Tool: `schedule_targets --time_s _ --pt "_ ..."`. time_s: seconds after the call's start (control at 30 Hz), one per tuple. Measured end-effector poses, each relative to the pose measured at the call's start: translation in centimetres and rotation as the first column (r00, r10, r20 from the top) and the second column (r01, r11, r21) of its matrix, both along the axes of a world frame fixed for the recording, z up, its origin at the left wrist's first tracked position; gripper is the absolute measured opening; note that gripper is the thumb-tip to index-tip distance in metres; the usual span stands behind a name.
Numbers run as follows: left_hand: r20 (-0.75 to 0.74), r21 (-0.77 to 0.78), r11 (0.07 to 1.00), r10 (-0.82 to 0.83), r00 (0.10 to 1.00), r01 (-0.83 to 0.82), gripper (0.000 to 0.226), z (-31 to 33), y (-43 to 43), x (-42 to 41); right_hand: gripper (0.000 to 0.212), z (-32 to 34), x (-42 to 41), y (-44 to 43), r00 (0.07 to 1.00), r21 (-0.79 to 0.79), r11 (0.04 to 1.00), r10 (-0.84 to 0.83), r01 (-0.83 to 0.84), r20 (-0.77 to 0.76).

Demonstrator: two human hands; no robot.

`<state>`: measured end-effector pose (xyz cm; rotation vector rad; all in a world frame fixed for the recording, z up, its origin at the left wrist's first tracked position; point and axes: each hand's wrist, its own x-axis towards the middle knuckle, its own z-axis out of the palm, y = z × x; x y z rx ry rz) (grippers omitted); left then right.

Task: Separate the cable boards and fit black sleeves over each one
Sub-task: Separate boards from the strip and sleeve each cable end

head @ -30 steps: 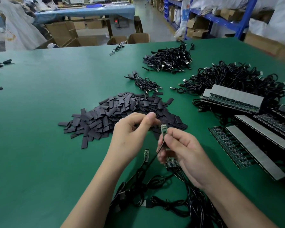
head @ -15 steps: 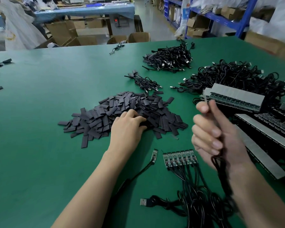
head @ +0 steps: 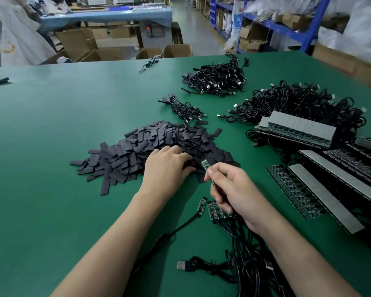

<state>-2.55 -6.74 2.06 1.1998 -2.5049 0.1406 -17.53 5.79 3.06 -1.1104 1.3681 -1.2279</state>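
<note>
A heap of flat black sleeves [head: 150,144] lies mid-table. My left hand [head: 167,168] rests on its near edge, fingers spread over the sleeves and fingertips partly buried. My right hand [head: 234,189] pinches a black cable just below a small green cable board [head: 205,164], which sticks up toward my left thumb. Another single board [head: 201,205] lies on the mat with its cable trailing toward me. A strip of joined boards [head: 215,212] sits beside it, partly hidden under my right hand. Their tangled cables [head: 251,273] and a USB plug [head: 181,265] lie near me.
Stacks of board strips with grey tape [head: 302,127] [head: 330,187] fill the right side. Black cable piles [head: 214,79] [head: 298,101] and a small bundle [head: 184,108] lie farther back. Cardboard boxes [head: 178,51] stand beyond the far table edge.
My right hand came down from a raised spot on the right to the middle, now holding a board upright beside my left hand. My left hand stayed on the sleeve heap.
</note>
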Motion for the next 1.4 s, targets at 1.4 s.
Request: schedule_targets --time_s 1.4 --pt "-0.807 0.59 0.435 0.31 0.502 0.68 0.009 0.7 6.7 5.4 0.03 -0.6 0.8 0.8 0.988 -0.139 0.987 0.064 -0.084 -0.138"
